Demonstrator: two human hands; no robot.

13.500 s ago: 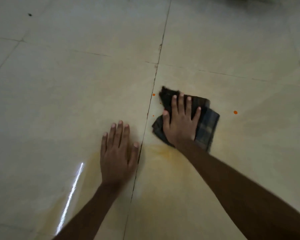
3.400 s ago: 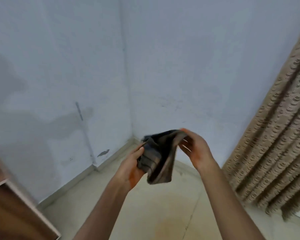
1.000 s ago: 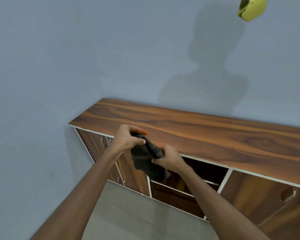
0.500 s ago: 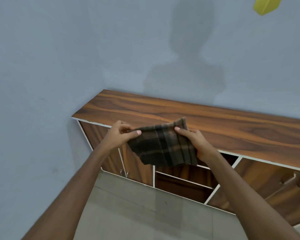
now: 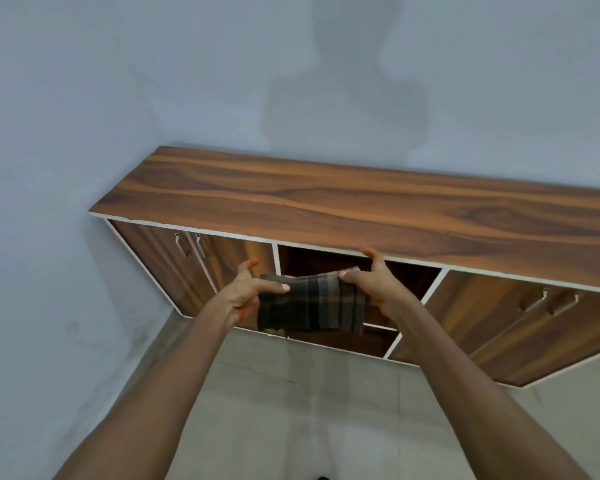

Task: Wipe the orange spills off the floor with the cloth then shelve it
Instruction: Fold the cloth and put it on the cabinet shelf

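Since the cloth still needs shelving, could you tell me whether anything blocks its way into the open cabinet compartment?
Nothing visible does. Both hands hold the cloth right before the open compartment, which has no door across it.

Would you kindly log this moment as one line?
phase: shelving | left hand + right hand: holding dark plaid cloth | position: before open wooden cabinet compartment

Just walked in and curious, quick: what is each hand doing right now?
Left hand: closed, pinching the left top corner of the plaid cloth.
Right hand: closed, pinching the cloth's right top corner, in front of the open cabinet shelf.
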